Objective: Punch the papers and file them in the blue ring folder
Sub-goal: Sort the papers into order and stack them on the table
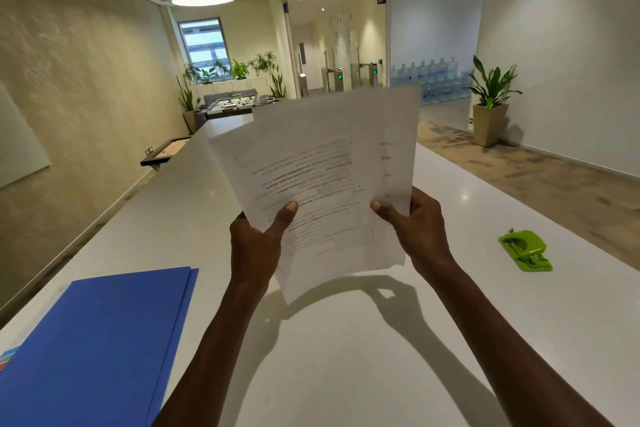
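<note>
I hold a loose stack of printed white papers [322,166] up in the air above the white table, their sheets fanned and misaligned, the text upside down to me. My left hand [258,243] grips the stack's lower left edge, thumb on the front. My right hand [417,229] grips the lower right edge the same way. The blue ring folder [93,347] lies closed on the table at the near left. A green hole punch [524,250] sits on the table to the right, apart from both hands.
The long white table [346,357] runs away from me, with a wall along its left and open carpeted floor on its right. A dark framed tray [166,151] juts out at the far left edge. A potted plant [490,104] stands by the right wall.
</note>
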Demonstrator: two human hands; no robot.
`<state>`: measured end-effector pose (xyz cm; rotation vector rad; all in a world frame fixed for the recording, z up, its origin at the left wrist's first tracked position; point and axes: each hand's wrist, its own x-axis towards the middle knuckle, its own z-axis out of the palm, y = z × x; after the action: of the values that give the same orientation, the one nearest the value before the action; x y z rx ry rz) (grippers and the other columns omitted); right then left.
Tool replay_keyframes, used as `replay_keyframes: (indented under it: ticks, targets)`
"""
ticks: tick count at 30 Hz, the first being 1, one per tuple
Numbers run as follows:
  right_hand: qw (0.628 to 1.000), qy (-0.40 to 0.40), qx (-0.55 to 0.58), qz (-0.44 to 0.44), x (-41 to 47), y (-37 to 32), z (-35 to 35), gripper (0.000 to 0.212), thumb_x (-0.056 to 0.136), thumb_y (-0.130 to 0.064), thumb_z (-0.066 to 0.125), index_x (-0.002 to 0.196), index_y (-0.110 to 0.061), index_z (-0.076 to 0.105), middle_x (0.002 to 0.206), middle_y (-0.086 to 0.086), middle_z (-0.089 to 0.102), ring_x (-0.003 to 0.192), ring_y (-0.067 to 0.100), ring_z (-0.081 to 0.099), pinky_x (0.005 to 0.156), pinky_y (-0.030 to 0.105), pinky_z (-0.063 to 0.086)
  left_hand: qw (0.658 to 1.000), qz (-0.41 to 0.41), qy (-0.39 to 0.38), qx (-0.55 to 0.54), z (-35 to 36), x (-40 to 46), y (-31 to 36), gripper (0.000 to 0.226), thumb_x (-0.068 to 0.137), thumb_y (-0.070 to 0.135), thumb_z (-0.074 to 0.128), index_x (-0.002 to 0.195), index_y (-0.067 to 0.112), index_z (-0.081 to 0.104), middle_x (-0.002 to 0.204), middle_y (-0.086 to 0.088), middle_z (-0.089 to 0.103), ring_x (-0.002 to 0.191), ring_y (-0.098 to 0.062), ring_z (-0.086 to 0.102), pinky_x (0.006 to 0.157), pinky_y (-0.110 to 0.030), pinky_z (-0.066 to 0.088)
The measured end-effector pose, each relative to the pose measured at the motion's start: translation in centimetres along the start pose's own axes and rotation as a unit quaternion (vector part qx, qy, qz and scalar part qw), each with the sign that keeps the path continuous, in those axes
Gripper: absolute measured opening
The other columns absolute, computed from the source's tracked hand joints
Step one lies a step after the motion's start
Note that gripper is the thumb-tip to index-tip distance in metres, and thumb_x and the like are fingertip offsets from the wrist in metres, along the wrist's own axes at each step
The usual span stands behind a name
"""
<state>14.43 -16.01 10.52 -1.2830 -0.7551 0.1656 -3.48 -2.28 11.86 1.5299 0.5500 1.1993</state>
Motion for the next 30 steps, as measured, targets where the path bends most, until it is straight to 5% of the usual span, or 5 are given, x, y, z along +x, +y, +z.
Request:
replay_keyframes:
  ticks: [12, 20, 26, 30]
  targets:
    - [0.997, -0.07, 0.006, 0.036, -1.1, 1.4, 0.6, 0.043, 0.074, -0.02, 0.08, 0.114, -0.018, 0.063, 0.104, -0.007, 0.073, 0.09, 0.006, 0.07, 0.067, 0.014, 0.054, 0.998, -0.033, -0.045, 0.008, 0.1, -0.6, -0.9, 0.026, 0.077, 0.016, 0.078, 0.099, 0.023, 0.066, 0.088, 0.005, 0.075, 0.079, -0.014, 0.073, 0.061, -0.023, 0.058]
    - [0.996, -0.084, -0.005, 0.026, -1.7, 1.6, 0.9, 0.033, 0.079, -0.015, 0.076, 0.11, -0.019, 0.066, 0.1, -0.009, 0.074, 0.088, 0.007, 0.071, 0.067, 0.017, 0.054, 0.997, -0.069, -0.024, 0.025, 0.8, -1.3, -1.9, 0.026, 0.074, 0.023, 0.082, 0.096, 0.025, 0.067, 0.096, -0.001, 0.074, 0.086, -0.021, 0.072, 0.072, -0.037, 0.06]
    - [0.997, -0.083, -0.005, -0.005, -0.7, -0.6, 0.8, 0.033, 0.078, -0.012, 0.076, 0.108, -0.02, 0.067, 0.097, -0.011, 0.074, 0.085, 0.004, 0.07, 0.065, 0.013, 0.053, 0.999, -0.039, -0.024, 0.01, 0.7, -0.4, 0.1, 0.025, 0.075, 0.02, 0.081, 0.089, 0.031, 0.063, 0.09, 0.004, 0.072, 0.078, -0.014, 0.072, 0.067, -0.032, 0.059]
    - [0.993, -0.099, -0.03, 0.052, -1.3, 1.7, 0.8, 0.039, 0.072, -0.014, 0.081, 0.108, -0.021, 0.066, 0.1, -0.008, 0.074, 0.088, 0.008, 0.071, 0.073, 0.023, 0.058, 0.996, -0.075, -0.039, 0.042, 0.0, -1.2, -2.4, 0.03, 0.068, 0.024, 0.086, 0.092, 0.03, 0.067, 0.091, 0.006, 0.075, 0.085, -0.014, 0.072, 0.069, -0.028, 0.058]
